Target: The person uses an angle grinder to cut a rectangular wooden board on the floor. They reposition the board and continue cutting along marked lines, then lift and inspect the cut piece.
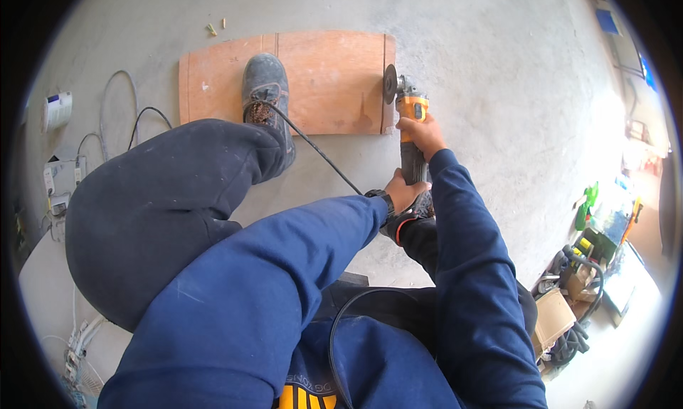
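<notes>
A yellow and black angle grinder (pixel 415 106) is held in both my hands, its dark disc (pixel 389 84) upright at the right edge of a reddish wooden board (pixel 331 81) lying on the floor. My right hand (pixel 423 133) wraps round the yellow body near the head. My left hand (pixel 404 188) grips the black rear end of the tool, a watch on that wrist. My left shoe (pixel 265 88) presses on the board, with a dark cable (pixel 313 145) crossing over it toward my hands. My right foot is partly hidden under the grinder and my arms.
On the concrete floor (pixel 498 67) at left are looping cables, a power strip (pixel 66 172) and a white can (pixel 57 111). Small offcuts (pixel 211 29) lie beyond the board. A cluttered pile with a cardboard box (pixel 553 315), hoses and tools runs along the right side.
</notes>
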{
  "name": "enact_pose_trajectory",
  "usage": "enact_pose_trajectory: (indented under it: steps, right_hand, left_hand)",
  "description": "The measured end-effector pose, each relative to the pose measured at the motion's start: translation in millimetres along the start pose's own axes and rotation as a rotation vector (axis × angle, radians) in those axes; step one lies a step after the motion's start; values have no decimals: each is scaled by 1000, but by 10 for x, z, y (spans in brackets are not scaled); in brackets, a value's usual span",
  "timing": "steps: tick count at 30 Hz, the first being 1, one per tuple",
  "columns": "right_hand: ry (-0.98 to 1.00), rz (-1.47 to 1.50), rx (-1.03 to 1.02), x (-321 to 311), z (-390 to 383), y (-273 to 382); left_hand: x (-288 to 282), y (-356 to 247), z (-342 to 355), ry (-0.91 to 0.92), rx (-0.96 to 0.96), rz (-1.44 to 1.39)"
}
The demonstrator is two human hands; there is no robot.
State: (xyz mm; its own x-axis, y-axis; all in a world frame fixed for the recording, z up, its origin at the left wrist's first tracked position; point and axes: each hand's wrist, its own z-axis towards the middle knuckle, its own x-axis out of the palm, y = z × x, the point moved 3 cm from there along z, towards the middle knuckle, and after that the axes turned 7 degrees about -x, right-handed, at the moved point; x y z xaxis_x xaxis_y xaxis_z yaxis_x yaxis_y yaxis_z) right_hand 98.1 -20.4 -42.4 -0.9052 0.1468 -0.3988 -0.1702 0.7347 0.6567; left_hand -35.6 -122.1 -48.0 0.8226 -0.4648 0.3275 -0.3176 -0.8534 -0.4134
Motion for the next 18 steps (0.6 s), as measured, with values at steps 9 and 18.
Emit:
enact_pose_trajectory:
  steps: [9,18]
  right_hand:
    - [38,28,-31,41,-188,-156]
    - [5,-13,-16,-10,151,87]
  left_hand:
    - [50,245,-84,-12,-76,48]
    - [-24,-209,49,49,-82,-15]
